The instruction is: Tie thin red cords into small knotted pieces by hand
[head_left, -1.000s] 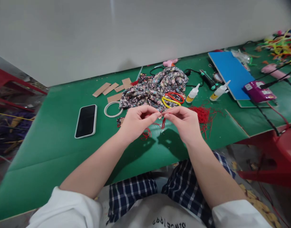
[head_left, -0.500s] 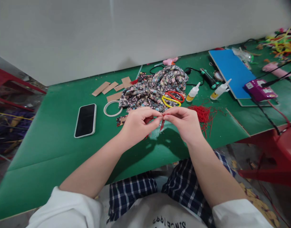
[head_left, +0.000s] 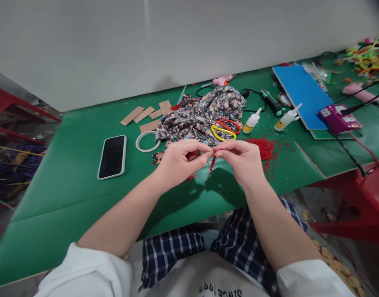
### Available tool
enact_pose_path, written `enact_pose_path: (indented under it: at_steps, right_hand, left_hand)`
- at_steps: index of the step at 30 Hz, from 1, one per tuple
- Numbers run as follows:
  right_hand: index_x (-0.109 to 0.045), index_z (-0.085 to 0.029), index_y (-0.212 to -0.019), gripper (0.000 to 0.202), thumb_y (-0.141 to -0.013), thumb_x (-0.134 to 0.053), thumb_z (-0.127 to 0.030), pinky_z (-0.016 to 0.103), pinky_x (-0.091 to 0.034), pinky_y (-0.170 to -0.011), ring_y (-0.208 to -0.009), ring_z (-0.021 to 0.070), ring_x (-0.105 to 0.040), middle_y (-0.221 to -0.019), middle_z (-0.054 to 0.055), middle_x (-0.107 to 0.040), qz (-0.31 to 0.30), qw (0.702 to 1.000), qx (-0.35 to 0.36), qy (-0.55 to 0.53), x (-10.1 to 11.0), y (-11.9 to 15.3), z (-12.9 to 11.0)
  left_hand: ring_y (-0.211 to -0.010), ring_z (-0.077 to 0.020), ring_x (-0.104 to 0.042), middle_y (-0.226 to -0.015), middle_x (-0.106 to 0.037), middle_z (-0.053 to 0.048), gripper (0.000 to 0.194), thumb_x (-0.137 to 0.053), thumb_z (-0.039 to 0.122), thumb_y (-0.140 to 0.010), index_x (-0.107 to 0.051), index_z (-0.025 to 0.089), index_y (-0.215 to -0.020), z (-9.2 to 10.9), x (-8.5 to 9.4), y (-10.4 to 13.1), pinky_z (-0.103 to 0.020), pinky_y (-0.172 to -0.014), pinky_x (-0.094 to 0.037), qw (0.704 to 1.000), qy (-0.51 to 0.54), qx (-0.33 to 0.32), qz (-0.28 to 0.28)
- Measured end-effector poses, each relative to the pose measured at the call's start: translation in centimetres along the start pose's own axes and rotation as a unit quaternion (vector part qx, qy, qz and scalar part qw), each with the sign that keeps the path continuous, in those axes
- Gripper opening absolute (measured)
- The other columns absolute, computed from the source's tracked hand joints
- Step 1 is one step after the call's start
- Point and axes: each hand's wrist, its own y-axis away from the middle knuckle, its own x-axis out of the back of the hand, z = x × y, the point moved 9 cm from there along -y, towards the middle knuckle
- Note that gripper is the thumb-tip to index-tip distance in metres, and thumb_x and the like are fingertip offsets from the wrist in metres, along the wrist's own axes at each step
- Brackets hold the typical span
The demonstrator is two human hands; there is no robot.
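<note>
Fingertips [head_left: 204, 158], both hands: thumb and forefinger of each pinched together, tips almost meeting, on a short bunch of red thread [head_left: 212, 164]. Remaining fingers: curled in behind; how tightly, I cannot tell from my head view.

Bunch of red thread: gripped at its upper end between the two pinches, loose ends hanging down and slightly leftward, held above the green tabletop [head_left: 68, 173].

Left hand [head_left: 183, 161]: back turned up and outward, wrist nearly straight; forearm slanting in from my lower left, bare below a white sleeve.

Right hand [head_left: 244, 160]: near mirror of the left; wrist slightly bent, forearm rising from my lower right. Forearms converge in an inverted V; shadows fall on the tabletop beneath.

Under the left hand: loose red strands [head_left: 192, 177], partly covered. Just beyond the right hand: tangled pile of red thread [head_left: 265, 150].

Beyond the fingertips, I list: scissors [head_left: 226, 130], one handle red, one yellow, lying against crumpled floral fabric [head_left: 202, 113]; two white glue bottles, nearer [head_left: 251, 122] and farther [head_left: 286, 120], both upright. Well left: smartphone [head_left: 112, 157], screen dark.
</note>
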Motion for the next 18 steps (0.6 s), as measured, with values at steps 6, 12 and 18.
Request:
enact_pose_path:
  at_steps: [6, 12, 18]
  right_hand:
    - [-0.072, -0.024, -0.068, 0.006, -0.064, -0.077, -0.024, 0.031, -0.053, -0.072, -0.071, 0.0148, -0.065, -0.072, -0.002, -0.072, -0.015, 0.998, 0.013, 0.057, 0.0, 0.1, -0.3]
    - [-0.069, -0.023, -0.072, 0.003, -0.074, -0.070, -0.025, 0.032, -0.050, -0.076, -0.076, 0.0150, -0.062, -0.077, 0.000, -0.069, -0.028, 0.985, 0.096, 0.140, -0.4, 0.5, -2.1]
    - [-0.064, -0.023, -0.075, 0.006, -0.078, -0.065, -0.028, 0.031, -0.049, -0.074, -0.076, 0.0144, -0.061, -0.077, 0.000, -0.066, -0.032, 0.988, 0.063, 0.140, -0.4, 0.4, -1.7]
  left_hand:
    - [-0.048, -0.0051, -0.038, -0.055, -0.050, 0.004, 0.013, -0.059, 0.021, -0.079, -0.071, 0.016, -0.077, 0.7, 0.0, 0.0, -0.019, -0.047, -0.032, 0.998, -0.043, -0.038, -0.002]
    - [-0.050, -0.0062, -0.042, -0.057, -0.054, 0.003, 0.014, -0.059, 0.024, -0.081, -0.071, 0.018, -0.078, 0.9, 0.2, 0.1, -0.019, -0.051, -0.035, 0.996, -0.078, -0.040, 0.013]
    - [-0.054, -0.0075, -0.049, -0.066, -0.063, 0.000, 0.017, -0.059, 0.029, -0.081, -0.071, 0.017, -0.080, 0.5, 0.2, 0.1, -0.019, -0.051, -0.037, 0.998, -0.054, -0.015, 0.017]
